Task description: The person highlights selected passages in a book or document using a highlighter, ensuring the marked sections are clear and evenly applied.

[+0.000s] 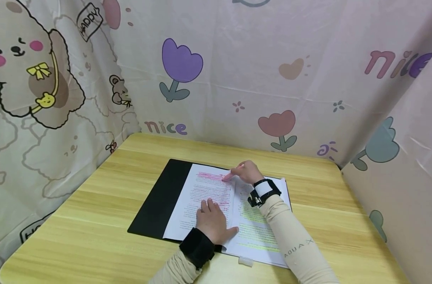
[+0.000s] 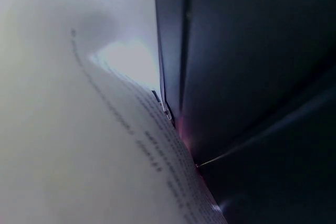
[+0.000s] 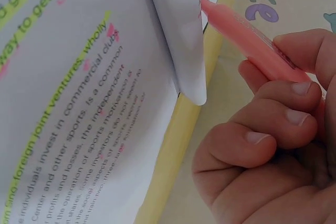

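An open black folder (image 1: 157,199) lies on the table with printed pages in it. Pink lines mark the left page (image 1: 182,205); yellow ones cover much of the right page (image 1: 255,245). My left hand (image 1: 213,224) rests on the left page's lower part, fingers extended and thumb out toward the right page. With my right hand (image 1: 248,172) I grip a pink highlighter (image 3: 252,40), its tip at the left page's upper text near the fold. Curled fingers (image 3: 236,145) show beside the barrel in the right wrist view. The left wrist view shows blurred print and dark cover, no hand.
The wooden table (image 1: 84,213) extends around the folder. A small pale tab (image 1: 245,261) sits at the folder's near edge. Printed curtains (image 1: 223,71) hang behind the table and at both sides. Black bands are strapped round both wrists.
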The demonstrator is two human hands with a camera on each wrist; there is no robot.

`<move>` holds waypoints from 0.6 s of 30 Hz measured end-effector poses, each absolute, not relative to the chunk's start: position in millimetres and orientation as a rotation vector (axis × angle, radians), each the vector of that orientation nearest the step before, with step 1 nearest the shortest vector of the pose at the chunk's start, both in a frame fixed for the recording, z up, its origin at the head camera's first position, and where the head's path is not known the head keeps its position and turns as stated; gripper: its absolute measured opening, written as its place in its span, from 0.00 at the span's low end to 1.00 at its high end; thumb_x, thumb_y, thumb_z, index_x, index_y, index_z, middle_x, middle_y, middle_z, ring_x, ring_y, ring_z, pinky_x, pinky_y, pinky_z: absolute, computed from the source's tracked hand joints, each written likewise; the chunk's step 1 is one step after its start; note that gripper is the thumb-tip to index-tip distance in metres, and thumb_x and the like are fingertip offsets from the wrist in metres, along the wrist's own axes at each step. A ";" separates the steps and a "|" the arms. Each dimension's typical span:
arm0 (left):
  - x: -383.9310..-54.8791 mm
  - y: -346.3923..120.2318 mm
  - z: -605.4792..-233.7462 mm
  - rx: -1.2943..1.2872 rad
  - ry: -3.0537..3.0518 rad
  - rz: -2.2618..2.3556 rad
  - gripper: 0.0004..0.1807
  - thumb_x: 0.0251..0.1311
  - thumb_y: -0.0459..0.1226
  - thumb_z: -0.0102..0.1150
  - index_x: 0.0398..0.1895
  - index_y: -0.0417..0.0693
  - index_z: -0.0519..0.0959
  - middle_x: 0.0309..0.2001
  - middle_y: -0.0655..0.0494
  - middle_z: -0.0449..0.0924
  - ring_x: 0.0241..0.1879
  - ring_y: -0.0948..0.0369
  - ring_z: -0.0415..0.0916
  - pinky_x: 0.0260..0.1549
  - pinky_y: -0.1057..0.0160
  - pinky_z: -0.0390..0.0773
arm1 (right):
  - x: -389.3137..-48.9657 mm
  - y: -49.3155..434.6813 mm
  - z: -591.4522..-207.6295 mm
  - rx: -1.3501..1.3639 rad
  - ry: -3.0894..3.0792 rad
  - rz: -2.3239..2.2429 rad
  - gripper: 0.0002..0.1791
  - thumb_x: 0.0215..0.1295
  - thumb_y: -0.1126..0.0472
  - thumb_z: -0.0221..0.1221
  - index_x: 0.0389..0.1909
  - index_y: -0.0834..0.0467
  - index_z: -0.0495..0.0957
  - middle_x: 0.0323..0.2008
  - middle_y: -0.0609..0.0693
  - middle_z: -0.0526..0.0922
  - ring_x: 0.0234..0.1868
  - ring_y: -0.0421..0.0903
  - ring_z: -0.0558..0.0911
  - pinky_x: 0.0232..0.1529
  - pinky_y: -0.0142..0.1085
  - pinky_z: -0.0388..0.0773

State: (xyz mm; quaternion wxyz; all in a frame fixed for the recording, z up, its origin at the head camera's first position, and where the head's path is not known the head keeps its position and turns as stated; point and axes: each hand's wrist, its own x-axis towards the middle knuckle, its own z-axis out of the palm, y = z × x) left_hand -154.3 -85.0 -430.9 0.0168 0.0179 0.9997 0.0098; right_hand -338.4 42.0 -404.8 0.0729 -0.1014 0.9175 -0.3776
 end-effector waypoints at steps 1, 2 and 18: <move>-154.4 -84.8 -430.9 0.055 3.108 0.030 0.58 0.54 0.75 0.56 0.69 0.32 0.74 0.70 0.31 0.69 0.69 0.37 0.66 0.62 0.43 0.72 | -338.3 41.6 -404.4 -0.305 2.758 -1.130 0.24 0.64 0.56 0.64 0.10 0.53 0.67 0.13 0.42 0.60 0.18 0.40 0.59 0.23 0.35 0.57; -154.6 -84.8 -430.9 0.056 3.107 0.027 0.58 0.55 0.75 0.56 0.69 0.32 0.73 0.70 0.31 0.69 0.69 0.37 0.66 0.62 0.43 0.72 | -338.1 41.0 -403.4 -0.306 2.763 -1.120 0.24 0.64 0.56 0.64 0.11 0.53 0.68 0.13 0.42 0.60 0.18 0.40 0.60 0.24 0.35 0.58; -152.6 -85.9 -430.2 0.067 3.109 -0.009 0.58 0.56 0.75 0.54 0.69 0.33 0.74 0.70 0.31 0.69 0.69 0.37 0.66 0.60 0.45 0.73 | -332.1 34.7 -392.1 -0.325 2.832 -0.998 0.19 0.65 0.55 0.65 0.19 0.63 0.79 0.16 0.42 0.66 0.22 0.41 0.65 0.28 0.34 0.63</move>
